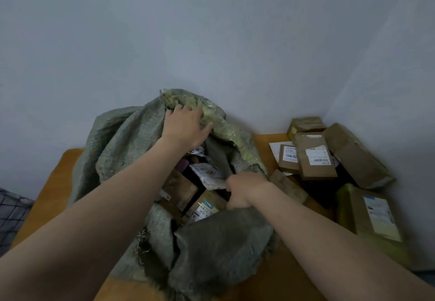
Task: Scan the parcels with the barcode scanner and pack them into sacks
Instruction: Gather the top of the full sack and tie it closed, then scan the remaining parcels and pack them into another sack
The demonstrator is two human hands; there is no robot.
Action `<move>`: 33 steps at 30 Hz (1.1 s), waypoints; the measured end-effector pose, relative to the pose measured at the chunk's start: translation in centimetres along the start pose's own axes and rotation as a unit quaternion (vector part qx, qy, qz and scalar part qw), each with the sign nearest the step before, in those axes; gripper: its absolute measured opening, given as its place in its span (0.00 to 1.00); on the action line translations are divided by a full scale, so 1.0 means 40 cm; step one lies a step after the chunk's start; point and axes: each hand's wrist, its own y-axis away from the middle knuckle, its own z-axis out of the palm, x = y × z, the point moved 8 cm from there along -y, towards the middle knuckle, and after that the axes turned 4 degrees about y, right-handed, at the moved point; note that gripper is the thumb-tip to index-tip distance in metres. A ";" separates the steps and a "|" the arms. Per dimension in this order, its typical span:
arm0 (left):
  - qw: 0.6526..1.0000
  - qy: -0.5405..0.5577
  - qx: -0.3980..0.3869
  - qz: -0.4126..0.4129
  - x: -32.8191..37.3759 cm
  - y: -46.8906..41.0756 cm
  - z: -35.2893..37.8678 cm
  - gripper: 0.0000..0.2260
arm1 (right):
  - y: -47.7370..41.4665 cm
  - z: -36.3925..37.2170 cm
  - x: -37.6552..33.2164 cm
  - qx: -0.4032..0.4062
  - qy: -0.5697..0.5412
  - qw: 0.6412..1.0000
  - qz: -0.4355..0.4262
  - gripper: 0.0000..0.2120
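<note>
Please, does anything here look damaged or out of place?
The sack is frayed: loose threads stick out of its near edge. The parcels at the right lie in an untidy, tilted heap.

Grey-green woven sack point(122, 150) open, parcels point(188, 190) visible inside; more cardboard parcels point(315, 159) piled right of sack.

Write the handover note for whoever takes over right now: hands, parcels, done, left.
Left hand: grips the far rim of the sack.
Right hand: fingers curled round the near right rim. The two hold the mouth open.
Done: several packed parcels lie inside the sack.
Left: the pile of boxes on the table, right of the sack, is not yet packed. Whether they are scanned cannot be told. No scanner in view.
</note>
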 end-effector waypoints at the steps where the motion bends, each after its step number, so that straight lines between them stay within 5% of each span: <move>1: 0.999 0.018 0.027 0.018 0.023 0.024 -0.008 0.22 | 0.008 -0.008 0.002 0.041 -0.022 0.999 -0.007 0.23; 7: 0.992 0.092 0.038 0.070 0.163 0.201 0.101 0.25 | 0.038 0.040 0.105 0.237 -0.152 0.960 -0.007 0.23; 14: 0.998 0.021 -0.016 0.056 0.298 0.324 0.339 0.34 | 0.032 0.196 0.237 0.382 -0.248 0.889 -0.047 0.29; 22: 0.988 -0.013 0.093 0.120 0.438 0.485 0.426 0.39 | 0.118 0.428 0.337 0.525 -0.342 0.775 -0.079 0.37; 27: 0.975 -0.033 0.144 0.165 0.543 0.702 0.498 0.39 | 0.255 0.621 0.402 0.557 -0.306 0.772 -0.006 0.40; 33: 0.966 -0.029 0.176 0.185 0.649 0.861 0.525 0.36 | 0.350 0.773 0.429 0.483 -0.285 0.821 0.105 0.42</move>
